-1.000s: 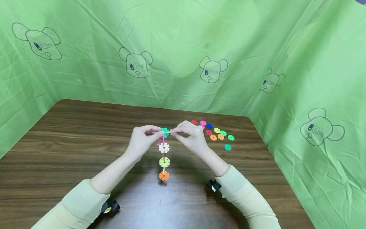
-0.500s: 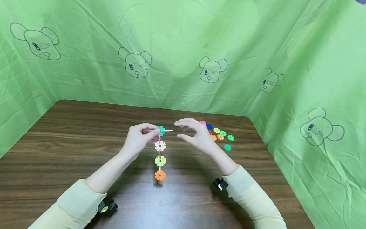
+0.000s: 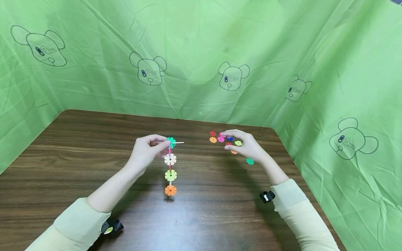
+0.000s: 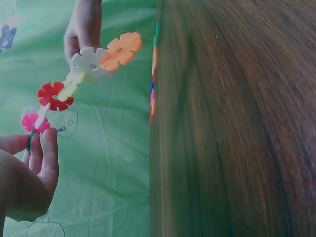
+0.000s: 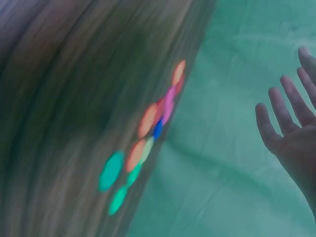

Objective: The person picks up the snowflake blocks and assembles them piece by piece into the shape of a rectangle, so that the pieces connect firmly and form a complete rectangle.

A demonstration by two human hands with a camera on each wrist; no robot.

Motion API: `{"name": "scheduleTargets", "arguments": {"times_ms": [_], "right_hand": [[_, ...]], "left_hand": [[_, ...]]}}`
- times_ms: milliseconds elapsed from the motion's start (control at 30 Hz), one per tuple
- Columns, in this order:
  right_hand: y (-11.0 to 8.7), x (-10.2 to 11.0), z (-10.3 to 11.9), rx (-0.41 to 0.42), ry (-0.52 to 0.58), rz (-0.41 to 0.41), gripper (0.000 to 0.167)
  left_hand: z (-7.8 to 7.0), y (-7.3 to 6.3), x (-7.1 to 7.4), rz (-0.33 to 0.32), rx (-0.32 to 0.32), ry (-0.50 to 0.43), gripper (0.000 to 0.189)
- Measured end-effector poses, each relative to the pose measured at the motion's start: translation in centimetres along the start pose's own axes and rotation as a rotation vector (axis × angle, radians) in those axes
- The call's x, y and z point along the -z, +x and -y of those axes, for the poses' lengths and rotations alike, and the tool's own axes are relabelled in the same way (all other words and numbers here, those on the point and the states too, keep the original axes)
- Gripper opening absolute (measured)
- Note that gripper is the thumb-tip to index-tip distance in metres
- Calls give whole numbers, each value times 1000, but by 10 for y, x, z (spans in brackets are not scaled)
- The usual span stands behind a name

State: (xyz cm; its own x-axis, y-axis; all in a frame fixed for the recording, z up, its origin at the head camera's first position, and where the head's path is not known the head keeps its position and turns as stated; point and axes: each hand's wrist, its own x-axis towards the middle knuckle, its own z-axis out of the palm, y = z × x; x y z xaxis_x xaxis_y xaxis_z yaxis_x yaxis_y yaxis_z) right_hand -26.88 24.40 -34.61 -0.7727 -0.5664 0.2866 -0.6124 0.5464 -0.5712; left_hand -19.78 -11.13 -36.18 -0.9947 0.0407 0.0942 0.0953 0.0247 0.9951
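My left hand [image 3: 141, 153] pinches the teal notched disc [image 3: 172, 142] at the top of a hanging chain of interlocking snowflake discs. A white disc [image 3: 179, 142], seen edge-on, juts right from the teal one. Below come a pink disc [image 4: 35, 120], a white disc [image 3: 170, 159], a red disc [image 4: 55, 96], a yellow-green disc [image 3: 171, 175], another white disc [image 4: 89, 65] and, lowest, an orange disc [image 3: 170, 190]. My right hand [image 3: 246, 144] holds nothing; its fingers are spread in the right wrist view, above the loose discs, partly hiding them in the head view.
Loose discs lie at the table's back right, among them red [image 3: 213, 133], orange [image 3: 213, 139], pink [image 3: 221, 139] and teal [image 3: 250, 161] ones. Green cloth [image 3: 194, 94] printed with bear heads surrounds the dark wooden table [image 3: 78, 153].
The right hand has let go of the white edge-on disc and moved right, over the loose discs. My left hand has drifted slightly left with the chain.
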Motion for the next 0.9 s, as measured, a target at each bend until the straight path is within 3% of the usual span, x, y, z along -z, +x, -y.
{"name": "scheduleTargets", "arguments": {"times_ms": [167,333,600,900], "right_hand": [[-16,17,-33,-129,-9,85,42],[-31,28,-59,-204,-49,152,38],[-51,32,-97,-246,-71,220,34],[-61,31,-120,-261,-85,287,30]], "left_hand": [[0,-1,4,6,6,-11,33],[-2,-2,6,6,19,-21,34],[-5,-2,6,19,27,-24,34],[-6,-4,6,28,20,-30,32]]}}
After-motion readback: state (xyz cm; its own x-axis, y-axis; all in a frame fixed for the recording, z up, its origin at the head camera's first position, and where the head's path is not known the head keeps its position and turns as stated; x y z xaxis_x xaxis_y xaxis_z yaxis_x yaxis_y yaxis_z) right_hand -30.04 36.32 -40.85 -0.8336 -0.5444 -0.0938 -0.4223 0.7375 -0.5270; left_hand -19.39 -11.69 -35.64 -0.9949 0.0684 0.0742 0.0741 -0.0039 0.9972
